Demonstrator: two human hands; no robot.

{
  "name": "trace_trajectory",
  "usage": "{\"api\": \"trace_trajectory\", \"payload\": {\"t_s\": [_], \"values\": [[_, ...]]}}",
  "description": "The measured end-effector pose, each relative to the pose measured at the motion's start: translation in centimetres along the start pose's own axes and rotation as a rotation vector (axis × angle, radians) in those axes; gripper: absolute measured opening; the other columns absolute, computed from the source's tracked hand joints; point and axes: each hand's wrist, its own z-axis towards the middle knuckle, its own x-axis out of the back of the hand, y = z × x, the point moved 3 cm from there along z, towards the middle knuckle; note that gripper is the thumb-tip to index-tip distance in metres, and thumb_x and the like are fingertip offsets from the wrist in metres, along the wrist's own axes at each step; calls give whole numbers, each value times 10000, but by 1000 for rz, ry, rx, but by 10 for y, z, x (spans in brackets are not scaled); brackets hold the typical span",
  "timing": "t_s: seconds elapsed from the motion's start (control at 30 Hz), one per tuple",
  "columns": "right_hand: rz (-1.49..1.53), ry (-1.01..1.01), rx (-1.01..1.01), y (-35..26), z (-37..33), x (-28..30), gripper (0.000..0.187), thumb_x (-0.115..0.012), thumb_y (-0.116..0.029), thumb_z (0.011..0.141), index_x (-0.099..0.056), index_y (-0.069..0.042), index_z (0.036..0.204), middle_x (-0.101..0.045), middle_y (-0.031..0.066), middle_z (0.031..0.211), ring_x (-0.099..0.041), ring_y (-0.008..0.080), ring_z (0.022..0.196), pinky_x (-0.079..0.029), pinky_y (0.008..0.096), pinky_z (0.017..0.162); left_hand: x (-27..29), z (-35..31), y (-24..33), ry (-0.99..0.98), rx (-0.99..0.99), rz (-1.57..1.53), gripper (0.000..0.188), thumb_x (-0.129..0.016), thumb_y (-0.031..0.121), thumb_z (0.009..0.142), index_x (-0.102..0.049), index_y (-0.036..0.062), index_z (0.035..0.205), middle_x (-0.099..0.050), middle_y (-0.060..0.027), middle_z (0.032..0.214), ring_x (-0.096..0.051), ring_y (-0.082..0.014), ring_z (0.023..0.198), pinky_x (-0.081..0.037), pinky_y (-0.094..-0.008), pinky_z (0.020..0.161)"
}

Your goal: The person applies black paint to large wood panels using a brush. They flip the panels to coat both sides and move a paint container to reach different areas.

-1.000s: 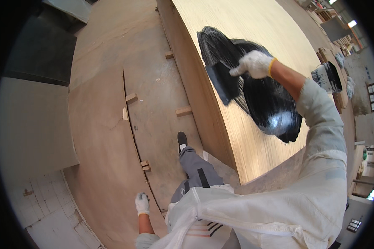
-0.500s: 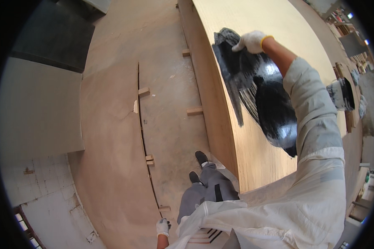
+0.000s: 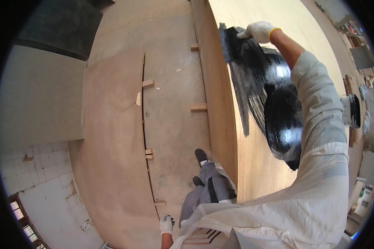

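While black goop (image 3: 281,118) streaked the wooden panel (image 3: 257,178), my right hand (image 3: 258,32) gripped a dark spreader (image 3: 234,45). My left hand (image 3: 167,225) hung loosely curled, couldn't tell if empty.

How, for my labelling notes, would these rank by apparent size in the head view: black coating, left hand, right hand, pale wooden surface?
1. Pale wooden surface
2. Black coating
3. Right hand
4. Left hand

Nearness may affect the hands' difference; their real sizes can't be compared.
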Motion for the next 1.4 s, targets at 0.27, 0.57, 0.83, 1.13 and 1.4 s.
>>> {"api": "trace_trajectory", "payload": {"t_s": [0.27, 0.57, 0.83, 1.13, 1.4], "values": [[14, -97, 84, -89, -153, -6, 515, -587, -68, 980, -692, -386, 1371, -755, 121, 1210, -709, 367, 1110, -555, 424, 966, -6, 32, -8, -17, -177, -66, 206, -588, 160, 1026, -672, 4, 1132, -714, -130, 889, -683, -195, 616, -558, -325, 531], [-91, -224, 172, -205, -371, -46, 564, -546, -80, 954, -657, -390, 1412, -751, 145, 955, -747, 355, 929, -576, 484, 831, -32, 25, -125, -65, -115, -205, 216, -565, 154, 1016, -649, 20, 1163, -698, -123, 868, -661, -206, 584, -543, -335, 495], [106, -125, -63, -155, -362, -61, 529, -543, -82, 968, -657, -326, 1422, -751, 141, 1192, -718, 375, 1075, -574, 430, 915, -59, -19, -229, -74, 81, -228, 264, -555, 169, 997, -645, 51, 1215, -683, -118, 863, -659, -213, 580, -523, -341, 468], [36, -225, 250, -153, -356, -52, 690, -540, -40, 854, -611, -335, 1473, -734, 165, 1243, -692, 362, 1176, -551, 411, 1000, -91, -73, -286, 137, 132, -459, 210, -555, 172, 1001, -641, 55, 1153, -674, -117, 846, -640, -219, 539, -524, -358, 447], [23, 18, 258, -69, -318, -72, 579, -531, -127, 897, -608, -227, 1462, -739, 174, 1228, -718, 367, 1122, -580, 447, 948, -267, -134, -279, 109, 49, -516, 242, -563, 176, 1013, -652, 44, 1195, -683, -101, 863, -655, -200, 593, -549, -345, 517]]}}
